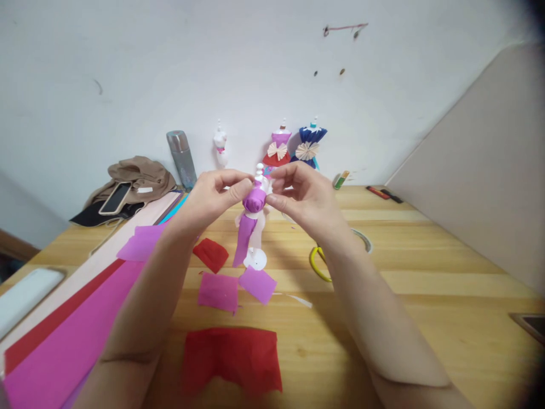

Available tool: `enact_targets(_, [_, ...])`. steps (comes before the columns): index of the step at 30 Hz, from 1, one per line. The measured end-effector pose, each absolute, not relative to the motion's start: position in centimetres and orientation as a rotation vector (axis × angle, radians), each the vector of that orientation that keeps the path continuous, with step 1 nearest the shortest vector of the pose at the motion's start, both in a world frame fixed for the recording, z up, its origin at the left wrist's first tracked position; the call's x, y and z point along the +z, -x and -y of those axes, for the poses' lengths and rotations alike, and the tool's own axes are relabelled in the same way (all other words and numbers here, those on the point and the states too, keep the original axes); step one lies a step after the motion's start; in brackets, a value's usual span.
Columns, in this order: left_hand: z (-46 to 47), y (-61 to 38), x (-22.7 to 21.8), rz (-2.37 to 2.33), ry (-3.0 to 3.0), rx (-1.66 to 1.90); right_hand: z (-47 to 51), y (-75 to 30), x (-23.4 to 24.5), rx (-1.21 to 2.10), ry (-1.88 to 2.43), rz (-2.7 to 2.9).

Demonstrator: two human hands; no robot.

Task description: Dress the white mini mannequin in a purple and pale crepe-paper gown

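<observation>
A small white dress-form mannequin [259,170] stands upright on a round white base [255,259] in the middle of the table. Purple paper or cloth [254,200] wraps its chest, and a long purple strip [244,238] hangs down its left side. My left hand [221,196] pinches at the upper left of the bodice with thumb and forefinger. On the opposite side, my right hand [302,196] has its fingers curled, thumb and fingertips against the mannequin's right edge. Whatever lies between the right fingertips is too small to make out.
Red [211,254], pink [218,292] and purple pieces [258,285] lie before the mannequin, with a larger red piece [233,358] nearer. Yellow-handled scissors [317,264] lie under my right forearm. Dressed mannequins [313,142], a bottle [181,159] and a phone [115,198] are behind.
</observation>
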State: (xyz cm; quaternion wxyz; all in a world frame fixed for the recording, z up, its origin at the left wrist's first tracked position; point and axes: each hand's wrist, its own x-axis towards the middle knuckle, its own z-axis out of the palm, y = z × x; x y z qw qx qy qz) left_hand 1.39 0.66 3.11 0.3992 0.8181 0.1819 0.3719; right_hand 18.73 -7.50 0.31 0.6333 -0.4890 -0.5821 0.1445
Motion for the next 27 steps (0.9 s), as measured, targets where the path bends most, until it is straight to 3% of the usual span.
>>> enact_targets(7, [0.2,-1.4,3.7,-0.533,-2.007,0.933,7.6,-18.3,0.5,0.485,1.098,1.430])
enact_targets(27, [0.5,-0.9,4.2,-0.588,-2.246,1.153,8.4,-17.3,1.1,0.290,1.120,1.347])
